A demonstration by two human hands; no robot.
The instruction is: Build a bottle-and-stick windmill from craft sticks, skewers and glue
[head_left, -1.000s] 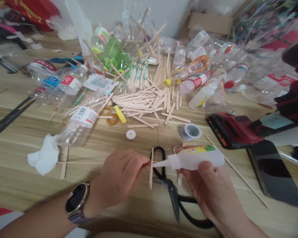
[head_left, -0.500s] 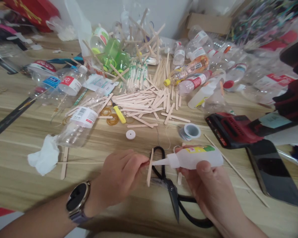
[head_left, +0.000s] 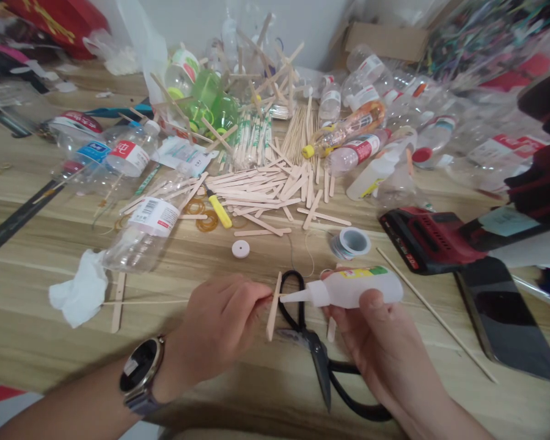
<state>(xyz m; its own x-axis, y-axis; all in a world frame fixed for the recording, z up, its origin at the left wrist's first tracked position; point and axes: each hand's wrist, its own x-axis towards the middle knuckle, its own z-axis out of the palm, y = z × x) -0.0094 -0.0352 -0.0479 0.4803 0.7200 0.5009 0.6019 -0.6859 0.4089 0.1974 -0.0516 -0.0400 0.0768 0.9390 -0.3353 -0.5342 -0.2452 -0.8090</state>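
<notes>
My left hand [head_left: 220,327], with a watch on its wrist, pinches a wooden craft stick [head_left: 273,307] that stands nearly upright just above the table. My right hand [head_left: 380,342] is closed round a white glue bottle [head_left: 348,288] lying sideways, its nozzle tip touching the stick near the top. Black scissors [head_left: 318,351] lie on the wooden table [head_left: 50,354] under and between both hands.
A pile of craft sticks [head_left: 266,189], skewers, rubber bands, a yellow knife [head_left: 220,209] and several empty plastic bottles [head_left: 146,229] fill the table's far half. A red power tool [head_left: 431,238], a phone [head_left: 504,318], a wire spool [head_left: 351,243], a white disc [head_left: 241,249] and crumpled tissue [head_left: 76,293] lie nearer.
The stick has tilted and shifted slightly left. The glue bottle has moved left with it, keeping its nozzle at the stick.
</notes>
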